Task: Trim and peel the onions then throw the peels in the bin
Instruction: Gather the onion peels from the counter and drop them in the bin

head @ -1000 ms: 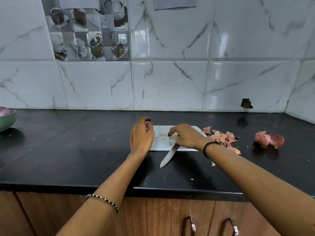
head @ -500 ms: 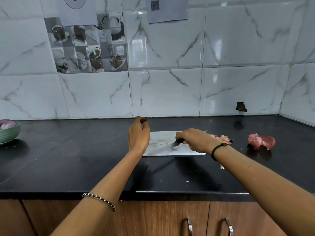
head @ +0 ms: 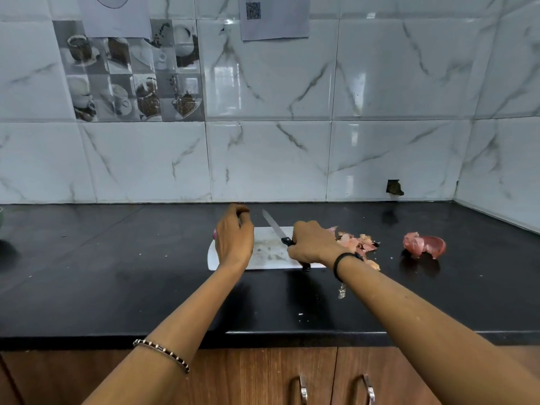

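Onion (head: 215, 233) is showing only as a purple sliver at the 9 o'clock edge of the left hand (head: 233, 238). That hand's fingers are curling over it above the left end of the white cutting board (head: 263, 251). We cannot tell the onion's long axis, since the hand is hiding nearly all of it.

Moving right, the knife (head: 273, 225) is lying across the board with its blade pointing toward 11 o'clock. The right hand (head: 311, 245) is gripping the black handle in a closed fist. From the knife hand the onion is sitting at about 9 o'clock, near but not touching the blade. We are judging that the coming cut turns on swinging the blade left onto the onion's end while the left hand is steadying it. The left fingertips are standing closest to that path, so they are the thing to watch.

Further right, at 3 o'clock from the right hand, the peels (head: 358, 242) are heaping on the black counter (head: 117, 273) just beside the board. A pink onion scrap (head: 423, 245) is lying well apart beyond them. We are seeing no bin.
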### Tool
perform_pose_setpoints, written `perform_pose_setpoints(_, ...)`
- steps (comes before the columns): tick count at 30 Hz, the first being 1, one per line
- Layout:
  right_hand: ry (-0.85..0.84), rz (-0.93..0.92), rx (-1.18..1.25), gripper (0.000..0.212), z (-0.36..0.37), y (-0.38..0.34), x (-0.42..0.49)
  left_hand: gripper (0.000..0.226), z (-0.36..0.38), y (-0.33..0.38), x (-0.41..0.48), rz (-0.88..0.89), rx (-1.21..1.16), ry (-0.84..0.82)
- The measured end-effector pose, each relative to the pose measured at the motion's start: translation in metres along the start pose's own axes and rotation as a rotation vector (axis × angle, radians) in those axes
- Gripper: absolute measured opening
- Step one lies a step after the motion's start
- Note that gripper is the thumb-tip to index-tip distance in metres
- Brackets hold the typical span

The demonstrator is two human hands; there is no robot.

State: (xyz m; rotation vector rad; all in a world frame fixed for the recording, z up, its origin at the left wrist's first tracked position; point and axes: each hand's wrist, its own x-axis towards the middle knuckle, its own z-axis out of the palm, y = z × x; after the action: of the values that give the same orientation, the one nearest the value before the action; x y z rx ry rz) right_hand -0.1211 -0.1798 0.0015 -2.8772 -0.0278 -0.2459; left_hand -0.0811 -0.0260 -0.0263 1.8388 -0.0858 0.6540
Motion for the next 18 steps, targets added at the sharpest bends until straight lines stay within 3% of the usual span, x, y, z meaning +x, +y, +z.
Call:
perform_pose_setpoints(12, 0.077, -0.033, 0.058, 0.039, 0.013, -0.001, 0.001, 0.025, 0.028, 0.006, -0.014, -0.015, 0.043, -0.100)
perform_pose_setpoints(18, 0.087, -0.168, 0.112, 0.035, 0.025, 0.008, -0.010, 0.026, 0.033, 0.006, -0.019, 0.013, 0.087, -0.110)
